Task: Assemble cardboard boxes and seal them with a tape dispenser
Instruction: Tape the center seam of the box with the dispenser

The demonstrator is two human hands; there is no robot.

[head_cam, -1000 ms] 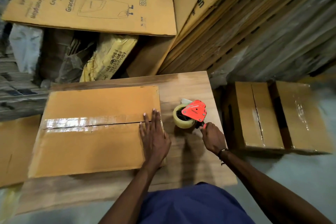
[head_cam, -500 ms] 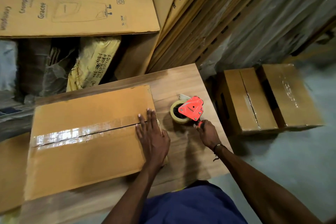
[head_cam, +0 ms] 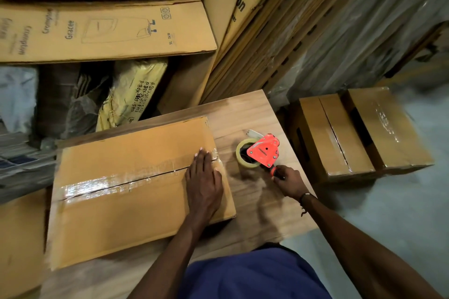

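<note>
Stacked flat cardboard sheets (head_cam: 104, 29) printed with product text fill the background, with more sheets leaning upright beyond them, and a grey floor (head_cam: 401, 213) runs along the right. Two sealed boxes (head_cam: 359, 133) sit on that floor, to the right of the right grip and well apart from it.

Wooden counter (head_cam: 255, 109) occupies the centre. Cardboard box (head_cam: 116, 201) lies flat on the counter to the left of both hands; its two top flaps meet at a centre seam covered by clear tape (head_cam: 97, 183). The tape runs from the box's left edge to the left grip.

Left hand (head_cam: 204, 182) rests palm down on the right end of the box, fingers straight and close together, pressing on the taped seam; nothing is enclosed in this grip.

Right hand (head_cam: 289, 182) is curled round the handle of the tape dispenser (head_cam: 263, 150), holding it. The dispenser's red body and tape roll (head_cam: 244, 155) stand on the counter just ahead of this grip, just beside the right edge of the box but apart from it. A dark wristband (head_cam: 305, 198) sits behind the right grip.
</note>
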